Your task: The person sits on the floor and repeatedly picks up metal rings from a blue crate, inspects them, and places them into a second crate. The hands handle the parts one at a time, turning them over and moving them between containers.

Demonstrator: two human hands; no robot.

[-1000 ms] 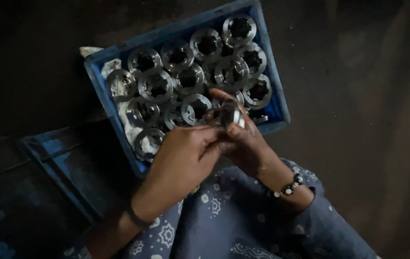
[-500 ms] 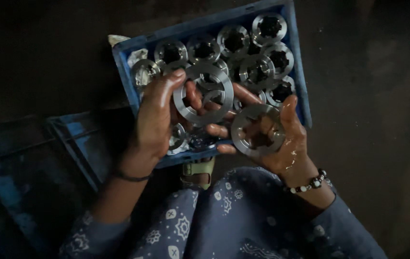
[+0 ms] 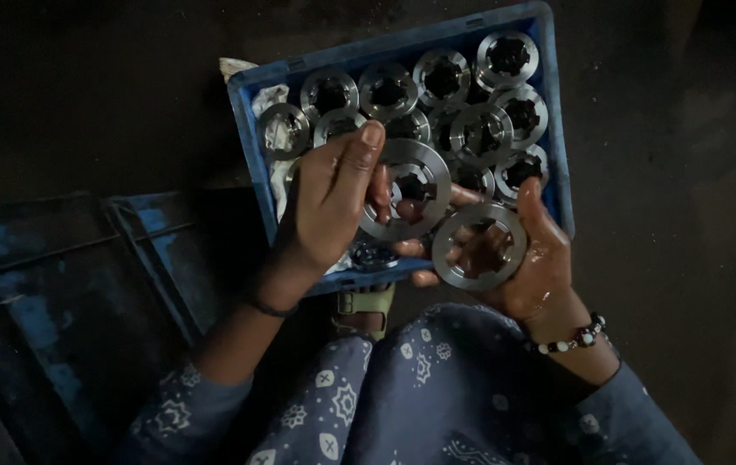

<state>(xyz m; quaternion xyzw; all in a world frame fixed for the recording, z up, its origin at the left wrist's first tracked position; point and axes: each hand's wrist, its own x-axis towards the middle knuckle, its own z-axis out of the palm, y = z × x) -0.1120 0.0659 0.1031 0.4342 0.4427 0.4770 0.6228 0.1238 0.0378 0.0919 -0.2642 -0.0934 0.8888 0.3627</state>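
My left hand (image 3: 329, 202) grips a flat steel ring (image 3: 404, 191) with a notched centre hole, fingers curled over its left edge. My right hand (image 3: 533, 263) lies palm up and holds a second, similar steel ring (image 3: 480, 245) just to the right and slightly lower. The two rings sit side by side, nearly touching, above the front of a blue plastic crate (image 3: 559, 172). The crate holds several more shiny metal rings (image 3: 481, 133) packed close together, some on pale wrapping. My right palm looks wet or oily. A beaded bracelet (image 3: 570, 337) is on my right wrist.
A second, empty blue crate (image 3: 161, 245) lies to the left on the dark floor. A worn blue metal surface (image 3: 23, 327) fills the lower left. My patterned blue clothing (image 3: 402, 387) and a sandalled foot (image 3: 366, 308) are below the crate.
A second ago both hands were together on one part over the crate. Now each hand holds its own ring, spread apart, and the view has closed in.
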